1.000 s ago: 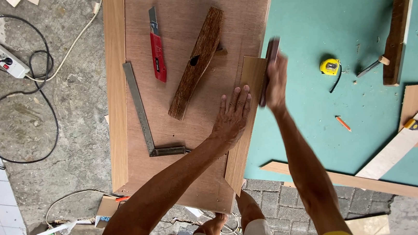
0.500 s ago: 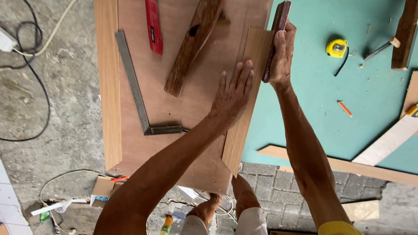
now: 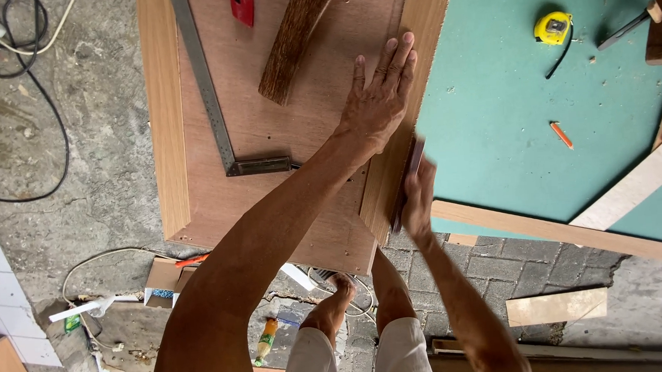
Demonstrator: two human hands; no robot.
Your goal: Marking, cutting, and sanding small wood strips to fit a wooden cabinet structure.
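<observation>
My left hand (image 3: 378,99) lies flat, fingers spread, on a brown plywood board (image 3: 266,121), pressing near its right edge strip (image 3: 421,27). My right hand (image 3: 417,197) is closed on a dark narrow block (image 3: 412,166) and holds it against the board's right edge, near the front corner. The hand is blurred. The board rests on a green tabletop (image 3: 510,106).
On the board lie a steel try square (image 3: 211,101), a red utility knife (image 3: 242,1) and a rough wooden block (image 3: 295,39). A yellow tape measure (image 3: 552,27), an orange pencil (image 3: 561,135) and wood strips (image 3: 563,229) sit on the green top. Cables and litter cover the floor (image 3: 53,149).
My right hand has slid the dark block down the board's right edge toward me, from the far end to the near corner. My left hand stays pressed flat on the board.
</observation>
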